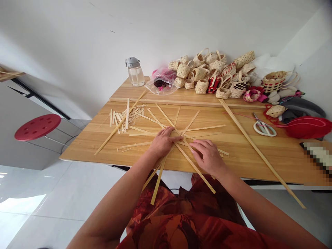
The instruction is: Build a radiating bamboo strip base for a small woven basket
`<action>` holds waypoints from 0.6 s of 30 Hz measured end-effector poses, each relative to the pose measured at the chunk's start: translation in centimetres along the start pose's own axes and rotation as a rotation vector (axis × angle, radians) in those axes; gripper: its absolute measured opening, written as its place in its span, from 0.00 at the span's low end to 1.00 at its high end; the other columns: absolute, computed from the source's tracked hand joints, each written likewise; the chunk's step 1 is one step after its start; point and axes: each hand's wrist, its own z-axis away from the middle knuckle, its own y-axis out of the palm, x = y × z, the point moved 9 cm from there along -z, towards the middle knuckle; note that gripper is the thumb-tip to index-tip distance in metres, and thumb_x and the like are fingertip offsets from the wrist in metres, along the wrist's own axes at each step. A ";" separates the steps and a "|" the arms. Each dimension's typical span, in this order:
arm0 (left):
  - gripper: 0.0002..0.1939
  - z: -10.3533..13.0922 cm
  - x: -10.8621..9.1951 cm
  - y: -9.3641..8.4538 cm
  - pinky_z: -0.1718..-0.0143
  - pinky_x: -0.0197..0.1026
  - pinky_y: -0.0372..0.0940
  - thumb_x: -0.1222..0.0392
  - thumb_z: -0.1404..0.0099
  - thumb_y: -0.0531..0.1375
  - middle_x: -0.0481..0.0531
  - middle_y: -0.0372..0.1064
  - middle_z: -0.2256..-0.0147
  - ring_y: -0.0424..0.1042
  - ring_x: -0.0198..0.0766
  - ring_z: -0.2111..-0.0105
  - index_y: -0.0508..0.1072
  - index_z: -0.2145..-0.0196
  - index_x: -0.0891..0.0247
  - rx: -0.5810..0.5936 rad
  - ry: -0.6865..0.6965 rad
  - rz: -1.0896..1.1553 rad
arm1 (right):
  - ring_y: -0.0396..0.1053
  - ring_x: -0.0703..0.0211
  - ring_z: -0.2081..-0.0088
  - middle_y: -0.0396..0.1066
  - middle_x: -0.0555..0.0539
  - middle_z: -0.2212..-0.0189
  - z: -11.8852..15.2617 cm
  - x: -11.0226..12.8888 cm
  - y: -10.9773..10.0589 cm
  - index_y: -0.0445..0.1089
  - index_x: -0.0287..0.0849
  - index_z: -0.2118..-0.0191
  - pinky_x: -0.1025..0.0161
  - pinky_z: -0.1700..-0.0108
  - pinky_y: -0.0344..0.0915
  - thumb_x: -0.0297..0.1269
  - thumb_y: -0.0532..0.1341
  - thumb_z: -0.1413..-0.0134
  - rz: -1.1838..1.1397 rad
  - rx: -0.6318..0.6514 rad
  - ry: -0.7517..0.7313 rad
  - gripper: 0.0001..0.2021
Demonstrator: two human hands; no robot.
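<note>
Left hand (pixel 162 142): laid palm down over the crossing of the pale flat strips (pixel 195 168), thumb set apart from the fingers, not closed around anything. Right hand (pixel 208 156): just beside the same crossing, on its near right side, fingers bent, fingertips at a strip; pinched together on it or merely touching, cannot tell. Strips spread star-like from beneath and between both hands, some reaching past the near edge of the table (pixel 246 159), toward the lap.

Beyond the left hand, to its left: a loose heap of short offcuts (pixel 127 119), with one long strip (pixel 111 136) lying aslant beside it. Farther ahead of the left hand: a clear bottle (pixel 136 74) with grey lid, and an open plastic bag (pixel 168 89) to its right. Ahead of the right hand, well apart: small woven baskets (pixel 201 86) massed at the back. Right of the right hand: a long slat (pixel 250 141) aslant, overhanging the near edge; past it, white-handled scissors (pixel 260 123) and a red bundle (pixel 308 127).
</note>
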 end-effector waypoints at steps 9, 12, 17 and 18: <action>0.28 0.0 0.1 0.1 0.32 0.55 0.51 0.69 0.29 0.52 0.49 0.55 0.33 0.54 0.48 0.32 0.70 0.40 0.38 0.007 -0.001 -0.007 | 0.69 0.47 0.49 0.75 0.44 0.52 -0.1 0.1 -0.1 0.74 0.45 0.50 0.47 0.45 0.65 0.31 0.60 0.38 -0.007 -0.014 -0.003 0.12; 0.28 -0.1 0.0 0.2 0.32 0.56 0.51 0.68 0.29 0.52 0.49 0.55 0.33 0.54 0.49 0.32 0.70 0.40 0.39 0.004 0.002 -0.004 | 0.69 0.47 0.49 0.75 0.43 0.52 -0.1 0.2 -0.1 0.74 0.45 0.50 0.47 0.45 0.64 0.31 0.60 0.38 -0.011 -0.015 -0.001 0.12; 0.29 0.0 0.1 0.2 0.31 0.55 0.51 0.70 0.31 0.53 0.47 0.55 0.33 0.54 0.48 0.32 0.71 0.40 0.38 -0.009 0.003 0.001 | 0.69 0.46 0.49 0.75 0.43 0.51 -0.1 0.1 -0.1 0.74 0.45 0.50 0.47 0.45 0.64 0.32 0.60 0.38 -0.011 -0.005 0.013 0.12; 0.29 0.0 0.2 0.2 0.31 0.55 0.51 0.70 0.31 0.53 0.47 0.55 0.33 0.54 0.48 0.32 0.71 0.40 0.38 -0.010 0.003 0.001 | 0.69 0.46 0.49 0.75 0.43 0.51 0.0 0.0 -0.1 0.74 0.45 0.50 0.46 0.45 0.64 0.32 0.60 0.38 -0.010 -0.003 0.015 0.12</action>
